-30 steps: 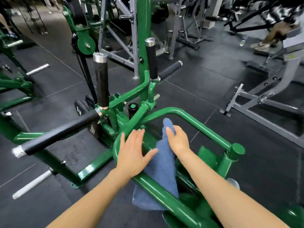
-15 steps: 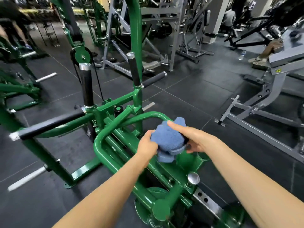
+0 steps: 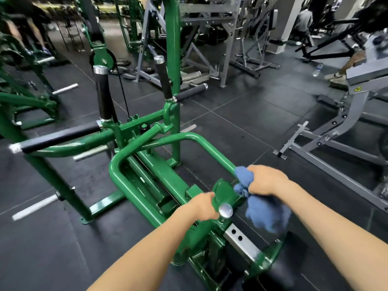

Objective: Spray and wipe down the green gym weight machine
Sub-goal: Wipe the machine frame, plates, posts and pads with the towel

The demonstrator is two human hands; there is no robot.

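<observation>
The green weight machine (image 3: 134, 190) fills the middle of the view, with a curved green tube frame and black padded handles. My right hand (image 3: 266, 180) grips a bunched blue cloth (image 3: 243, 177) against the right end of the green tube; the rest of the cloth (image 3: 266, 215) hangs below, blurred. My left hand (image 3: 204, 205) holds the green round fitting (image 3: 223, 193) just above a chrome knob (image 3: 225, 211). No spray bottle is in view.
Grey steel machines stand at the right (image 3: 336, 143) and at the back (image 3: 210, 49). More green equipment is at the left (image 3: 25, 101). A water bottle (image 3: 317, 69) lies on the dark rubber floor. People are at the back left and far right.
Both hands have come back toward me along the frame. The cloth, spread over the tube a second ago, is now bunched in my right hand at the tube's right end. My left hand shifted to the round fitting.
</observation>
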